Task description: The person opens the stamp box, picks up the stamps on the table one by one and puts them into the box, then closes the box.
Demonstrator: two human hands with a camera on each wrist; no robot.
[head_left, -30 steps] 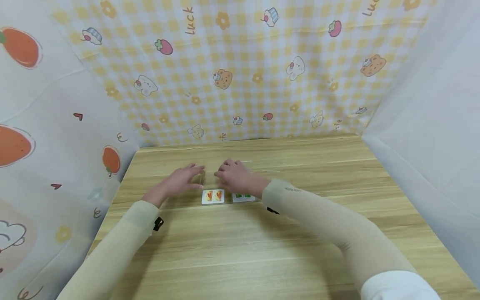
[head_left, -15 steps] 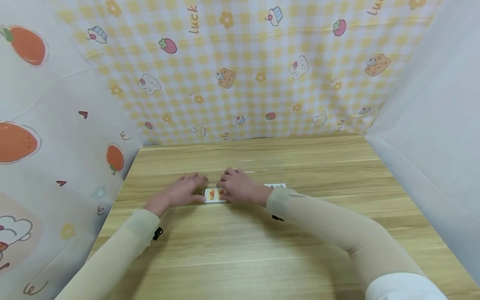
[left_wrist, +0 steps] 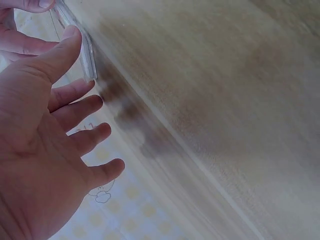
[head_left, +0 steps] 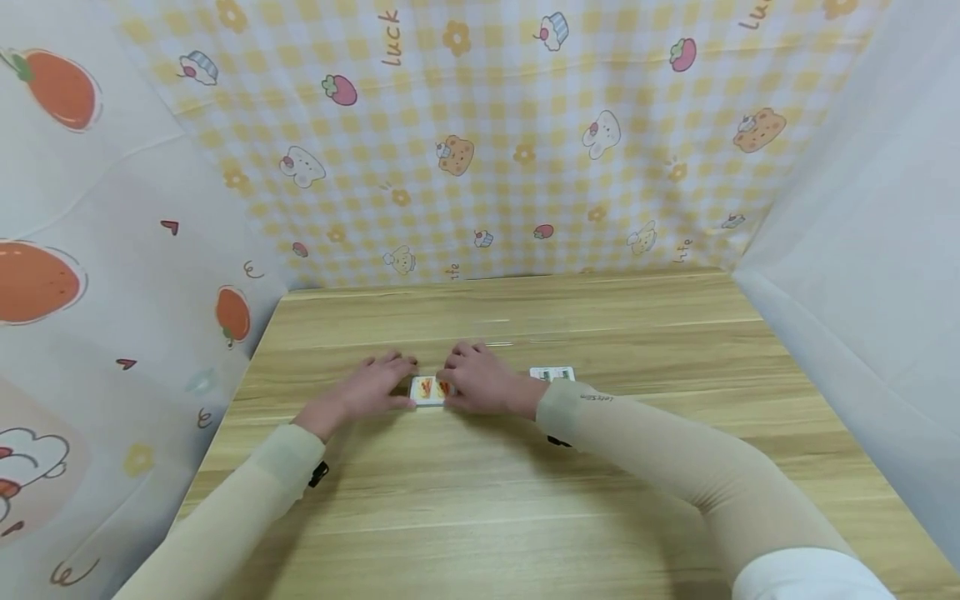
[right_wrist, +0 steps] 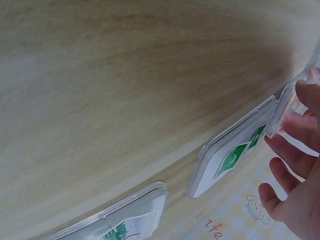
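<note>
A flat clear plastic case [head_left: 426, 390] with a white card inside, printed with two orange food pictures, lies on the wooden table between both hands. My left hand [head_left: 372, 388] holds its left end, thumb at the near edge and index fingertip at the far corner; the other fingers spread apart in the left wrist view. The opposite end is pinched by my right hand [head_left: 482, 380], which covers part of the printed card. Beside it in the right wrist view is a second case with green pictures [right_wrist: 231, 161], hidden behind the right hand in the head view.
A third case [head_left: 552, 372] lies further right, partly behind the right forearm. Thin clear panels [head_left: 491, 332] lie flat behind the hands. A yellow checked curtain [head_left: 525, 192] hangs along the table's back edge, with white cloth [head_left: 847, 217] on the right.
A clear piece held in the left hand has come down onto the orange-picture case. The right hand has moved slightly nearer and now grips that case's right end.
</note>
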